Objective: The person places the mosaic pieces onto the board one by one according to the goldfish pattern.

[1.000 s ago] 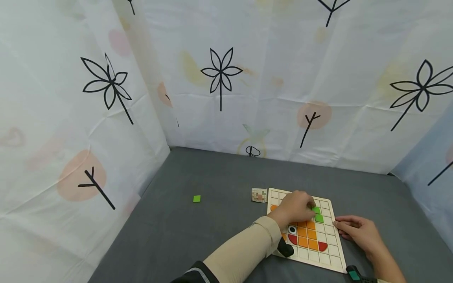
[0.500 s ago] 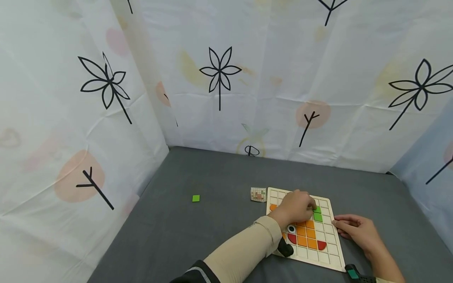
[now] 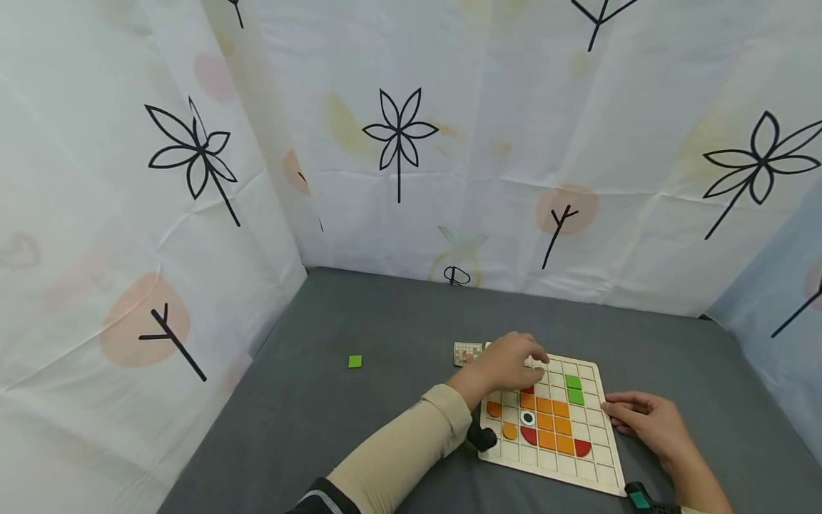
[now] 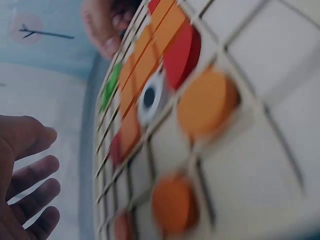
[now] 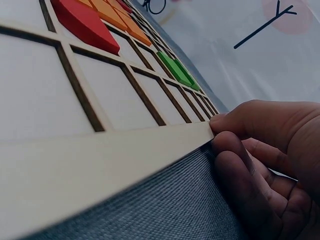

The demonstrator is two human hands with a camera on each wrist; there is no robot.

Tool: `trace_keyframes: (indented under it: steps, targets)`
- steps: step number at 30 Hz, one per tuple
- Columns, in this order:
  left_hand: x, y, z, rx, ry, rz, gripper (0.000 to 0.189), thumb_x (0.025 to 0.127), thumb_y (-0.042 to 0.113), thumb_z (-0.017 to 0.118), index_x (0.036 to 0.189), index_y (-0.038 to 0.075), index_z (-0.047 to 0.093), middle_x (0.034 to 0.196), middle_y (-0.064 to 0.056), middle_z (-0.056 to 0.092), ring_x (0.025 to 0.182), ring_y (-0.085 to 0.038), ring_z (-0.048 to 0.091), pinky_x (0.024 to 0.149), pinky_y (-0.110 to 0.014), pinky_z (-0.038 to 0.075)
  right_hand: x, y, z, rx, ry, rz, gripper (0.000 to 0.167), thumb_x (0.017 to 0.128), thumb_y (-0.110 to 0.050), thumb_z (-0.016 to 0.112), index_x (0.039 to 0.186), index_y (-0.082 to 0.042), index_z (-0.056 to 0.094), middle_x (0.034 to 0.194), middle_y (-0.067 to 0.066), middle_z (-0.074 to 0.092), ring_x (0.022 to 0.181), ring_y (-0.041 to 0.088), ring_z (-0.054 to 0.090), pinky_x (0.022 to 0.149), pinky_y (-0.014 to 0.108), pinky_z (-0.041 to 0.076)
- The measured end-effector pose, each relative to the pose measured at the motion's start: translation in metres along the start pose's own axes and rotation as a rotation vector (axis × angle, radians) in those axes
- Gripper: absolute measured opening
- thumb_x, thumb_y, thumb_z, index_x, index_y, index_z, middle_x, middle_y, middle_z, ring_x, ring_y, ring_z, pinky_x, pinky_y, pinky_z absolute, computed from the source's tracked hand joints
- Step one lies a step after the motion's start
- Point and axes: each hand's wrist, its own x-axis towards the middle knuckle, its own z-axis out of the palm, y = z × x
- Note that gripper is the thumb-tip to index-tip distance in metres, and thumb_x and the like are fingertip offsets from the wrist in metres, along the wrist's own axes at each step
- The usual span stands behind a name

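Observation:
A pale wooden grid board lies on the grey table, with several orange squares, an eye piece, red rounded pieces and orange discs in its cells. Two green squares sit one behind the other towards its right side. Above the far left part of the board hovers my left hand; in the left wrist view its fingers are spread apart and hold nothing. My right hand grips the board's right edge, thumb on top, fingertips lower against the side.
A small patterned card lies beside the board's far left corner, partly behind the left hand. Farther left on the table is a loose green square. White printed cloth rises behind the table and along its sides.
My left hand has moved left, away from the green squares, and its fingers have parted. More of the board's left side shows now. The right hand stays at the edge.

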Motion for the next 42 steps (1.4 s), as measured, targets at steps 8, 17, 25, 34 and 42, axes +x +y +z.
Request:
trace_keyframes:
  steps: [8,17,25,34,42]
  targets:
    - [-0.079,-0.067,-0.075,-0.104,0.175,-0.118,0.028,0.104,0.018,0.069,0.128,0.006,0.075,0.124,-0.014,0.071,0.112,-0.033,0.066,0.096,-0.041,0.055,0.002,-0.002,-0.005,0.003,0.015,-0.016,0.053,0.099,-0.027,0.077,0.133,0.012,0.066,0.091,-0.008,0.076,0.075,0.005,0.070,0.071,0.024,0.062]
    - [-0.204,-0.140,-0.109,-0.076,0.206,-0.296,0.034,0.098,0.018,0.077,0.129,0.004,0.074,0.122,-0.013,0.071,0.112,-0.035,0.066,0.097,-0.055,0.056,-0.004,0.005,0.003,0.032,0.008,0.035,0.046,0.099,-0.024,0.077,0.129,0.010,0.069,0.090,-0.007,0.075,0.076,0.007,0.069,0.070,0.024,0.063]
    - [-0.246,-0.162,-0.109,-0.013,0.172,-0.392,0.031,0.092,0.017,0.082,0.122,0.008,0.077,0.114,-0.006,0.069,0.102,-0.022,0.065,0.092,-0.046,0.056,-0.002,0.001,0.002,0.024,0.014,0.025,0.051,0.098,-0.026,0.077,0.131,0.011,0.068,0.091,-0.006,0.074,0.076,0.007,0.069,0.070,0.025,0.063]
    - [-0.234,-0.156,-0.107,0.017,0.181,-0.408,0.017,0.093,0.017,0.082,0.108,0.011,0.081,0.104,-0.002,0.068,0.091,-0.014,0.062,0.084,-0.039,0.056,-0.002,0.002,0.001,0.019,0.021,0.030,0.053,0.098,-0.027,0.078,0.133,0.011,0.067,0.091,-0.006,0.075,0.076,0.007,0.069,0.070,0.025,0.062]
    - [-0.173,-0.131,-0.094,-0.049,0.195,-0.252,0.016,0.096,0.020,0.080,0.110,0.012,0.080,0.107,-0.002,0.073,0.097,-0.019,0.069,0.087,-0.041,0.059,-0.002,0.002,0.001,0.024,0.014,0.004,0.051,0.099,-0.025,0.078,0.133,0.012,0.066,0.091,-0.006,0.075,0.076,0.007,0.070,0.071,0.024,0.062]
